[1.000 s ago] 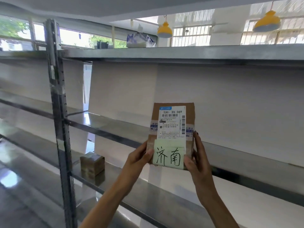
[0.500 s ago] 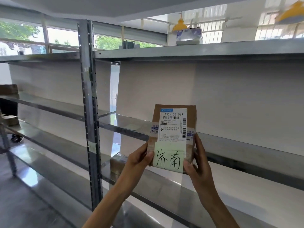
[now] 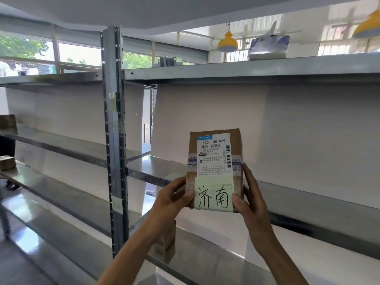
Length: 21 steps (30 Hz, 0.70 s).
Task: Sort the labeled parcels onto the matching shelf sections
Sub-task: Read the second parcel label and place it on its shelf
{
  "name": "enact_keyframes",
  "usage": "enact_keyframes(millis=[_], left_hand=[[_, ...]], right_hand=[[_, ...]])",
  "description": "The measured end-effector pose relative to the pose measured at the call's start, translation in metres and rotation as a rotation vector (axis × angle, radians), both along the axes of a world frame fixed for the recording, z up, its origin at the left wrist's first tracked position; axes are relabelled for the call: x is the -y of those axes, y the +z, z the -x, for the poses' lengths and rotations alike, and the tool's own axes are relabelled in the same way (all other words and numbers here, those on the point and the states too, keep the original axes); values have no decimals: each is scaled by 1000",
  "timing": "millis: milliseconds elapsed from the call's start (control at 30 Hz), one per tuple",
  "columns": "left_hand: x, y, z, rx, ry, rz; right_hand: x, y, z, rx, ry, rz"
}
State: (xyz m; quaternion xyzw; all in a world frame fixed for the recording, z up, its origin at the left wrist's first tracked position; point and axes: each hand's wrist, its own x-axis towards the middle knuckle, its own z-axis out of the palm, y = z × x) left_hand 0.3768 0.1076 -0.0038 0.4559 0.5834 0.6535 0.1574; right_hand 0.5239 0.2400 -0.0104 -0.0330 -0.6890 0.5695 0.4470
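Parcel [image 3: 214, 159] of brown cardboard is held upright in front of the metal shelving [image 3: 113, 140], raised between the two hands at about the level of the middle shelf [image 3: 156, 169]. In the head view, the left hand [image 3: 172, 199] grips its lower left edge, thumb on the front face and the other fingers wrapped behind. The right hand [image 3: 249, 199] clasps the lower right edge, thumb at the bottom corner and fingers running up the side. A white shipping label [image 3: 213, 156] with barcodes and the code "530- D5 069" covers the upper front. Below it is a pale green note [image 3: 213, 197] with two handwritten characters, partly taped over. Behind the left forearm, another brown box [image 3: 164, 241] stands on the lower shelf [image 3: 205, 256]. On the top shelf [image 3: 246, 67] lies a white and blue bag [image 3: 268, 47]. Yellow lamps [image 3: 227, 43] hang beyond it. At the far left, more brown boxes [image 3: 7, 163] sit on the shelves.
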Motion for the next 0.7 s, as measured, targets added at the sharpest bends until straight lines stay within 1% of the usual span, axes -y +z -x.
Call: enact_keyframes(millis=[100,267,467,700], left_hand=[[-18,4,28,-16,-1,1],[-44,14,75,-10,-64,33],[-57,12,116,0,-116,39],[-63,10,158,-4,-175,7]], right_hand=[[-20,1,23,-14,9,38],[-50,2,67,-17,-8,67],[-63,12,104,22,-39,14],[-58,10,137,0,-107,-17]])
